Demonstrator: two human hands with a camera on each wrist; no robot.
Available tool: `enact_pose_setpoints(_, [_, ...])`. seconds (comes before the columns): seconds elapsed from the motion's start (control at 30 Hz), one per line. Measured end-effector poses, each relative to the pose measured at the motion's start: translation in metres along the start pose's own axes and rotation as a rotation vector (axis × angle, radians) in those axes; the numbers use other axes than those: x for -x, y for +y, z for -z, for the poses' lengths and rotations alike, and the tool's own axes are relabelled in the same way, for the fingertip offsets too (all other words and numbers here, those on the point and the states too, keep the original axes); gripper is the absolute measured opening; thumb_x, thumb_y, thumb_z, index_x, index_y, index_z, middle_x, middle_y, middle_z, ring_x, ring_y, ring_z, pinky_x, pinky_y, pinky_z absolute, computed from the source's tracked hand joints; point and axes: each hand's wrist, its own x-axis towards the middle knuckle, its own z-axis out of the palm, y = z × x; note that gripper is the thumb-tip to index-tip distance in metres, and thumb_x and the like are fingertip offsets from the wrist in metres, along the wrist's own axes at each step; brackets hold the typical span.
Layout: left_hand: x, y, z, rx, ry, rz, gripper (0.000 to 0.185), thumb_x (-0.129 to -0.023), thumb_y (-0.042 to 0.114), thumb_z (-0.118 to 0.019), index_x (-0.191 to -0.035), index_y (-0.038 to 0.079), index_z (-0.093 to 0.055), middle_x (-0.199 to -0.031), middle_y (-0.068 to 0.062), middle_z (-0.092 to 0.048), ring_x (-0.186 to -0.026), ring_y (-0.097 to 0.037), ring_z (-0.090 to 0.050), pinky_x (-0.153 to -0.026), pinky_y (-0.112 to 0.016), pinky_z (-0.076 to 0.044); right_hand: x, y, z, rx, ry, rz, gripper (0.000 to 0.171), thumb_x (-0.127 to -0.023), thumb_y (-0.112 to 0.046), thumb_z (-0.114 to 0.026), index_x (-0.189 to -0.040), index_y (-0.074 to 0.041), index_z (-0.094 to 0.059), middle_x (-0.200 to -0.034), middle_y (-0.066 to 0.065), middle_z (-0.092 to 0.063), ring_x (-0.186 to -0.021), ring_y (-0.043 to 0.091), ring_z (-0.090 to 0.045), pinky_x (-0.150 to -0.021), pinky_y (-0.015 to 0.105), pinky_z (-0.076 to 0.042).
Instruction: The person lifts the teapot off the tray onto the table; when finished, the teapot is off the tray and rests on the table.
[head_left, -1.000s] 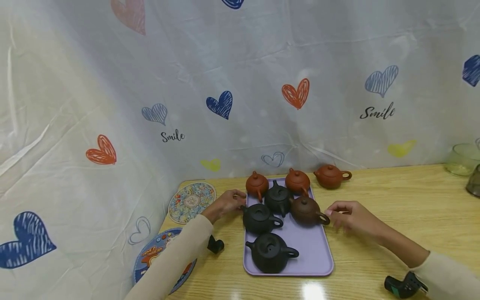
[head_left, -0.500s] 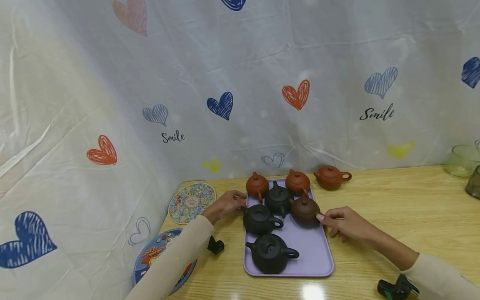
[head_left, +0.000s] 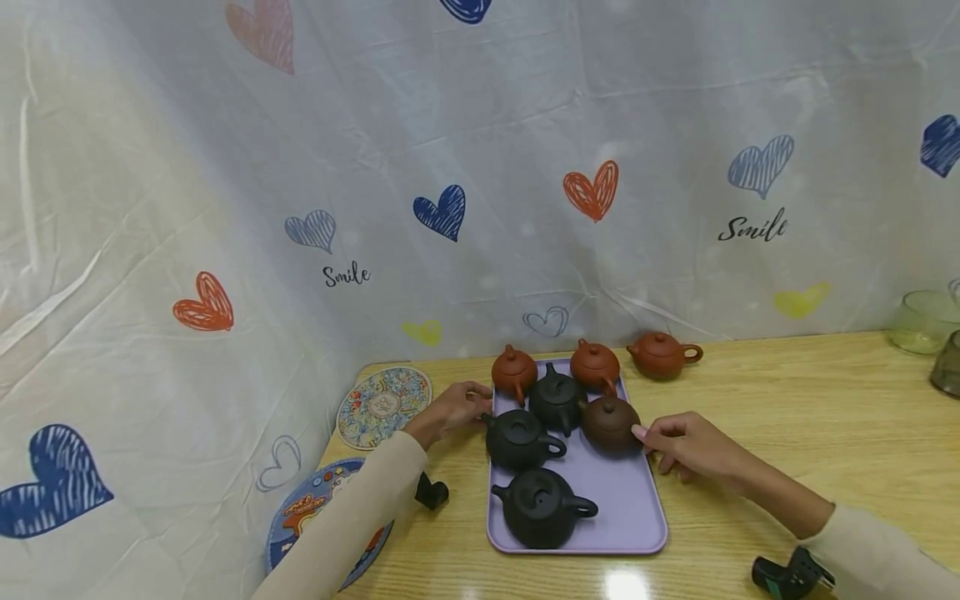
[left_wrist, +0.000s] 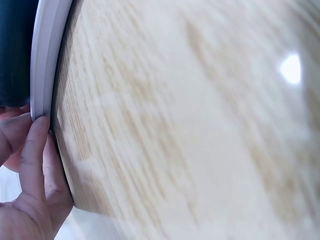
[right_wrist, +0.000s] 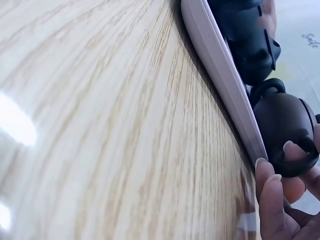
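A lilac tray lies on the table, bearing several small teapots. Three are black, including the front black teapot; two reddish ones stand at the back. My left hand pinches the tray's left rim, which the left wrist view shows between thumb and fingers. My right hand is at the opposite rim, beside the brown teapot. In the right wrist view, its fingers press the rim from outside, while the thumb reaches over by the teapot's handle. That handle is hidden in the head view.
Another reddish teapot stands on the wooden table behind the tray's right corner. Two round patterned mats lie at the left, the nearer one partly under my sleeve. Glass vessels stand far right, near the heart-print curtain.
My right hand has moved left from the end of the brown teapot's handle to the tray's rim, its thumb now close to the teapot's body. My left hand and the tray have stayed put.
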Motion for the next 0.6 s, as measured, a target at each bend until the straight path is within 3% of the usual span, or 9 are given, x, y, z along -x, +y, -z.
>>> enact_pose_setpoints(0.37, [-0.0002,-0.0004,-0.0005,0.005,0.001,0.005,0.033,-0.099,0.003,-0.060,-0.130,-0.004,-0.056,-0.118,-0.022,-0.064,-0.089,-0.019,-0.067,-0.083,-0.039,-0.061,0.0041,-0.0067,-0.0003,-0.033,0.002,-0.022,0.040,-0.100,-0.036,-0.061,-0.093,0.002,-0.070,-0.075,0.006,-0.063,-0.069,0.017,-0.061,-0.053,0.029,-0.052])
enact_pose_setpoints(0.6, [-0.0005,-0.0001,-0.0014,0.018,0.009,0.009,0.033,-0.098,0.001,-0.060,-0.130,-0.005,-0.056,-0.119,-0.022,-0.064,-0.089,-0.018,-0.066,-0.082,-0.038,-0.061,0.0055,-0.0093,0.0015,-0.054,0.011,-0.023,0.035,-0.100,-0.032,-0.061,-0.097,0.002,-0.071,-0.087,0.007,-0.067,-0.076,0.018,-0.062,-0.056,0.030,-0.054])
